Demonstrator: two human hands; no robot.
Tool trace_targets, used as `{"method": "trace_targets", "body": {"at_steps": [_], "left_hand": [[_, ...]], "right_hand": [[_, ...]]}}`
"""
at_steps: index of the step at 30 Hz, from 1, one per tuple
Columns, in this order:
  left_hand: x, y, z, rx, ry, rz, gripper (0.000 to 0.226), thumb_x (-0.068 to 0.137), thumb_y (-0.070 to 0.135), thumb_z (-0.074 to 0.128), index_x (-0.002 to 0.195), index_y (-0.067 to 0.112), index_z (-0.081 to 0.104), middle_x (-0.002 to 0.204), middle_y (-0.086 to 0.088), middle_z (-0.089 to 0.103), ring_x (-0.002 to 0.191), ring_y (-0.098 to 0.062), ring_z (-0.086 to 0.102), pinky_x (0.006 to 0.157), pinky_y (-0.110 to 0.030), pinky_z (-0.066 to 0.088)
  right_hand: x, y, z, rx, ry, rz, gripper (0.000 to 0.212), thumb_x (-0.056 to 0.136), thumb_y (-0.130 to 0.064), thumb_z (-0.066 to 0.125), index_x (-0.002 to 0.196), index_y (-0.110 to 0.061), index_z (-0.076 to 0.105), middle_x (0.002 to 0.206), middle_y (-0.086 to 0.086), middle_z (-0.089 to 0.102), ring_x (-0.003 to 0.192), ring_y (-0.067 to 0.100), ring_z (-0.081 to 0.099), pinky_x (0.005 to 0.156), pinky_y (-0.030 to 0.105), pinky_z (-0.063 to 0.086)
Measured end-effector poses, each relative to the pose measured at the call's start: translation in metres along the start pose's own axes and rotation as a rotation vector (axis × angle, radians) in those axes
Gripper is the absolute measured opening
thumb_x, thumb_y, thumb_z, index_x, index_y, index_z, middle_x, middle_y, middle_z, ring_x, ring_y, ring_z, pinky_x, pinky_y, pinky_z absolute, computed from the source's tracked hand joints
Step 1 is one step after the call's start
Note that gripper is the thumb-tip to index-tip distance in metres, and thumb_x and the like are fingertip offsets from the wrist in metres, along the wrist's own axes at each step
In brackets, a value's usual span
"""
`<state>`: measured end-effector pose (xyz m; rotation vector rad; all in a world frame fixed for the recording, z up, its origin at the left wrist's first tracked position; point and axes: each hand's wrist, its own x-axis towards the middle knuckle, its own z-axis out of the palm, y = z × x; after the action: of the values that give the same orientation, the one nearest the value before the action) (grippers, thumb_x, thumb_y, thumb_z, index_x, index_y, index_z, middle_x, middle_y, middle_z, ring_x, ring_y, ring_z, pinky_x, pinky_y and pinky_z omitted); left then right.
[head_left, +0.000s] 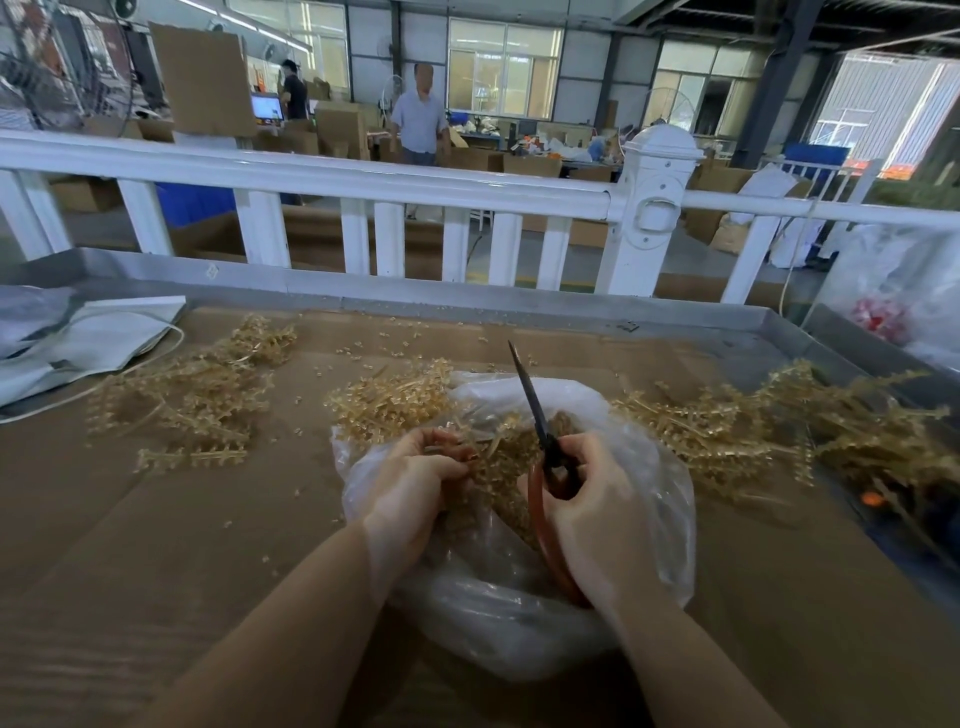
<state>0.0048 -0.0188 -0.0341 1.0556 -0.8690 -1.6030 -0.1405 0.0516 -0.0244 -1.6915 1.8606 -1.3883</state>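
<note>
A person works at a table lined with brown cardboard (156, 519). The left hand (415, 483) has its fingers curled round a golden plastic sprig (485, 449). It holds the sprig just above the mouth of a clear plastic bag (498, 613), which lies on the cardboard at the near middle, between the forearms. The right hand (587, 499) grips the red handles of a pair of scissors (530, 400). Their dark blades lie together and point up and away, over the bag.

A low grey metal rim (467, 299) edges the far side of the table and turns down the right side. A white fence (311, 174) runs just behind it.

Loose golden sprigs lie in a left heap (192, 400), a middle heap (389, 395) touching the bag's far edge, and a right heap (753, 426) that reaches toward the right rim. Bare cardboard lies open at the near left and near right, and in a strip between the heaps and the far rim, dotted with small cut bits. Folded white sheets (104, 332) sit at the far left.

A small mark (211, 270) on the rim is too small to read, and a lit screen (266, 108) far behind the fence is too blurred to read.
</note>
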Motion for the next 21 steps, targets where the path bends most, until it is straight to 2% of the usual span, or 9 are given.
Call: {"method": "trace_targets", "body": {"at_steps": [3,7,10,12,16,19,21], "left_hand": [[-0.005,0.001,0.001,0.025,-0.002,0.003,0.025,0.080,-0.012,0.059,0.091,0.010,0.058,0.064,-0.001,0.069,0.060,-0.016,0.065,0.051,-0.026,0.053],[-0.012,-0.002,-0.001,0.307,-0.017,0.110,0.040,0.072,-0.001,0.075,0.100,0.018,0.055,0.095,-0.004,0.069,0.092,-0.019,0.066,0.077,-0.031,0.054],[-0.014,-0.003,0.000,0.396,-0.011,0.166,0.037,0.073,0.001,0.076,0.098,0.021,0.058,0.092,-0.001,0.070,0.087,-0.012,0.067,0.073,-0.024,0.055],[-0.015,-0.002,0.000,0.399,-0.021,0.183,0.030,0.074,0.003,0.076,0.097,0.019,0.063,0.092,-0.002,0.071,0.086,-0.012,0.068,0.075,-0.024,0.055],[-0.013,-0.001,0.003,0.280,0.051,0.187,0.018,0.077,0.002,0.072,0.089,0.015,0.067,0.086,-0.005,0.070,0.082,-0.017,0.066,0.073,-0.027,0.053],[-0.010,0.004,0.006,0.042,0.077,0.128,0.014,0.082,-0.002,0.065,0.084,0.012,0.062,0.081,-0.008,0.067,0.077,-0.021,0.065,0.069,-0.031,0.053],[-0.008,0.009,0.007,-0.117,0.073,0.083,0.015,0.084,-0.004,0.062,0.084,0.011,0.059,0.076,-0.008,0.065,0.067,-0.018,0.066,0.059,-0.030,0.054]], "right_hand": [[-0.004,0.006,0.006,0.006,0.046,-0.050,0.021,0.085,-0.020,0.071,0.102,-0.024,0.058,0.085,-0.015,0.065,0.080,0.000,0.063,0.067,0.010,0.049],[-0.007,0.009,0.009,0.033,0.082,-0.099,0.023,0.084,-0.018,0.072,0.099,-0.027,0.057,0.081,-0.018,0.064,0.084,-0.007,0.060,0.066,0.005,0.045],[-0.012,0.008,0.010,0.010,0.080,-0.147,0.030,0.081,-0.015,0.073,0.100,-0.030,0.055,0.080,-0.027,0.058,0.087,-0.016,0.057,0.067,0.000,0.041],[-0.014,0.007,0.010,0.007,0.072,-0.167,0.033,0.080,-0.014,0.074,0.100,-0.031,0.054,0.078,-0.029,0.057,0.085,-0.018,0.056,0.067,-0.001,0.040],[-0.014,0.008,0.009,0.019,0.076,-0.163,0.030,0.081,-0.016,0.075,0.100,-0.029,0.056,0.080,-0.025,0.061,0.085,-0.012,0.059,0.066,0.001,0.041],[-0.011,0.008,0.006,0.023,0.042,-0.127,0.026,0.081,-0.021,0.075,0.099,-0.028,0.058,0.078,-0.022,0.063,0.081,-0.010,0.060,0.064,0.003,0.043],[-0.009,0.006,0.002,0.038,0.019,-0.094,0.023,0.081,-0.025,0.075,0.095,-0.030,0.057,0.076,-0.021,0.065,0.079,-0.009,0.060,0.063,0.006,0.045]]}}
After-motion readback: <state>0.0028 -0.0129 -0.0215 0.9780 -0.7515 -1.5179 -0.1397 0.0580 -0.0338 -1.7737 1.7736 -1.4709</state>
